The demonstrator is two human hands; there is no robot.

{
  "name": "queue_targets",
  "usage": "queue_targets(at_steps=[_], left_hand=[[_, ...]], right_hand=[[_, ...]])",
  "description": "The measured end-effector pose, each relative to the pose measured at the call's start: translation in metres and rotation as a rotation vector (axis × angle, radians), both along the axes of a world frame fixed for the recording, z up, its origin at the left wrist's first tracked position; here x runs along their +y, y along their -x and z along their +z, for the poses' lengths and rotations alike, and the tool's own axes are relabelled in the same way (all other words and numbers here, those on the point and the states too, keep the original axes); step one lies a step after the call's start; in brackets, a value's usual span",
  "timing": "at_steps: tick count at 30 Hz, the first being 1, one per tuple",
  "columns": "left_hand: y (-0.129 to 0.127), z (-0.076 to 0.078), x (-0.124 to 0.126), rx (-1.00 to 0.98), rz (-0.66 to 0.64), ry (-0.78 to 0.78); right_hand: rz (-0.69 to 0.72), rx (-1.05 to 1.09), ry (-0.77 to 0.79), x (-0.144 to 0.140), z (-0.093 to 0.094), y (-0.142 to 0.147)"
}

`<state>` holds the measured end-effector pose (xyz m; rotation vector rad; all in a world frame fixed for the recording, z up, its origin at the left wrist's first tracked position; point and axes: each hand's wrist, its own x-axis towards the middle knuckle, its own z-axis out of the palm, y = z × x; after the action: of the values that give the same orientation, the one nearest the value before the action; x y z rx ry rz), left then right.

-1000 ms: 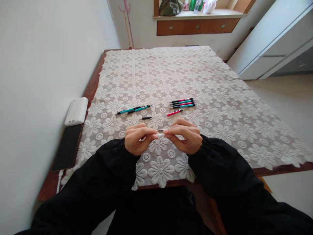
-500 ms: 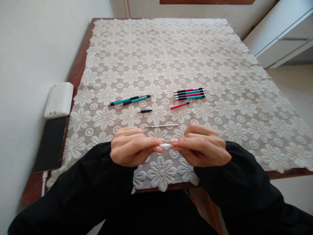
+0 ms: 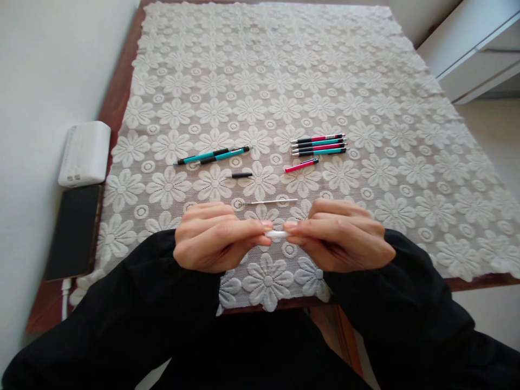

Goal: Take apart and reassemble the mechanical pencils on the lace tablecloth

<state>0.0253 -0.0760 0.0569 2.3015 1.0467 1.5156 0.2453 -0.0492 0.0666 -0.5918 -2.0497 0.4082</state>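
Note:
Between my left hand and my right hand is a small white rod-like piece. Each hand pinches one end between thumb and fingertips, so only its middle shows; its exact kind I cannot tell. Just beyond the fingertips lies a thin refill, pale with a darker left end. Farther off are a black pen grip section and a pink pen barrel with a dark clip.
Two teal and black pens lie at the left. Several pink and teal pens are lined up at the right. A white boxy device and a phone with a cable sit along the left edge. Floral lace cloth covers the table.
The view has tipped slightly downward and closer. Both hands keep their pinch on the white piece, with a little more of it showing between them. The pens and parts lie as before.

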Motion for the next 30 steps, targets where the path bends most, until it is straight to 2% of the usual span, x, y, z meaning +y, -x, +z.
queue_targets(at_steps=[12,25,30], left_hand=[[0.0007,-0.0006,0.0024,0.021,-0.026,-0.005],[-0.0028,-0.0015,0.0039,0.021,0.009,0.054],[-0.0030,-0.0015,0.0038,0.033,0.009,0.071]], right_hand=[[-0.007,-0.017,0.007,-0.0010,0.0022,-0.0007],[0.026,-0.031,0.010,0.0037,-0.0003,-0.0011],[-0.012,-0.034,-0.006,0.0040,-0.0038,-0.0008]])
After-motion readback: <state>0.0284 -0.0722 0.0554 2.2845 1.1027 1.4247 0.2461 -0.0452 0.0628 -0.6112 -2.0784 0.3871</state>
